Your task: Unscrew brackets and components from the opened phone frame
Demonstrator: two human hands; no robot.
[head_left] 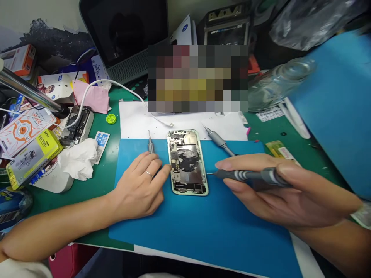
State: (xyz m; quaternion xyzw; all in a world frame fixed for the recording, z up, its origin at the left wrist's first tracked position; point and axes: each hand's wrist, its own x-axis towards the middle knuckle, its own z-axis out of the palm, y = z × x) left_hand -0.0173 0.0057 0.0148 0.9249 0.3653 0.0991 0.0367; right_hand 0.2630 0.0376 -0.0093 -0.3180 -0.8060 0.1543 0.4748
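Observation:
An opened smartphone with a pale green frame lies on the blue mat, its circuit board and inner parts bare. My left hand, with a ring on it, rests beside the phone with bent, slightly spread fingers; one fingertip reaches the phone's left edge. A grey screwdriver points away from me just beyond that hand, its rear end hidden by the fingers. On the other side, my right hand pinches a dark grey screwdriver. Its thin tip is close to the phone's right edge.
Another screwdriver lies right of the phone. White paper is behind, with a white cable arching over. Left stand battery boxes, crumpled tissue and another opened phone. A glass jar lies back right.

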